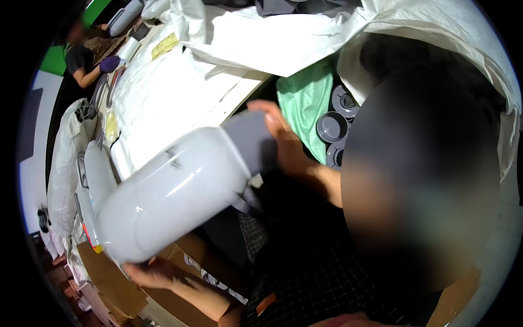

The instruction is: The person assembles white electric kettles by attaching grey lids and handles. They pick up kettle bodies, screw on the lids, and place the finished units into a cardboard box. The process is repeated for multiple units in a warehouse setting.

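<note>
A large glossy light grey vacuum flask (169, 191) lies tilted across the middle, slightly smeared by motion. My right hand (283, 139) grips the dark grey end piece (248, 139) at its upper right. Under the rounded lower-left end is my left hand (150, 273), its fingers partly hidden and bearing that end. A small dark part, blurred, sticks out from the flask's lower side near the dark end. Just beyond the held flask, at the left, other light grey flasks (98, 166) with handles stand close together.
A white-covered table (158, 120) stretches away at upper left. A co-worker with a purple glove (109, 64) is at its far side. Beside a green bag (308, 103) sit several dark grey round cups (332, 127). Cardboard (111, 278) lies below left. A blurred patch hides much of the right.
</note>
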`<state>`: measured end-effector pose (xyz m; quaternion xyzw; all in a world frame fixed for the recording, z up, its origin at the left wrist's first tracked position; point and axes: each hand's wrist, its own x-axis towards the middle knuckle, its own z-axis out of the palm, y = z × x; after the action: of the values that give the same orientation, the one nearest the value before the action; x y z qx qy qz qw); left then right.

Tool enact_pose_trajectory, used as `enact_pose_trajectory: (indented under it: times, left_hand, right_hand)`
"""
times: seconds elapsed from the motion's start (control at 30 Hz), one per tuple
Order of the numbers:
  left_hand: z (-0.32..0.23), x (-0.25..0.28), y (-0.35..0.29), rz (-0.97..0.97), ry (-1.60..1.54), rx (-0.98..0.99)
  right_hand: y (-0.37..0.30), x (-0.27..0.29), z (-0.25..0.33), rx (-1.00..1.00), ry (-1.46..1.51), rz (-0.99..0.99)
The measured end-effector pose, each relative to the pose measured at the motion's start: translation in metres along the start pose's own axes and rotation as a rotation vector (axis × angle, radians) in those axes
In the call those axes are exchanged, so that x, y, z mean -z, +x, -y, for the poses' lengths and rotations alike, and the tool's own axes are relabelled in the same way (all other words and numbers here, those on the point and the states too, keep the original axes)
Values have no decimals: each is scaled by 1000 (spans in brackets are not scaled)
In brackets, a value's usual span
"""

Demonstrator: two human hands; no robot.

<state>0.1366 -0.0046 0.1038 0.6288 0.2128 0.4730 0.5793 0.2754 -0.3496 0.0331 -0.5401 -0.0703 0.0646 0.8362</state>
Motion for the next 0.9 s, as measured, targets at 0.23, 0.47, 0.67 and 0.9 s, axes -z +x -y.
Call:
enact_pose_trajectory:
  times: [0.23, 0.47, 0.67, 0.9]
  left_hand:
    - [-15, -37, 49, 517, -429, 171]
    - [24, -143, 57, 828, -836, 139]
    - [31, -187, 5, 941, -355, 325]
    - [-4, -172, 29, 1053, -268, 444]
  right_hand:
    - [-65, 107, 10, 365, -1247, -184]
    - [-65, 322, -12, -886, -1922, -345]
    - [29, 150, 89, 268, -1448, -757]
    - [66, -58, 61, 653, -374, 338]
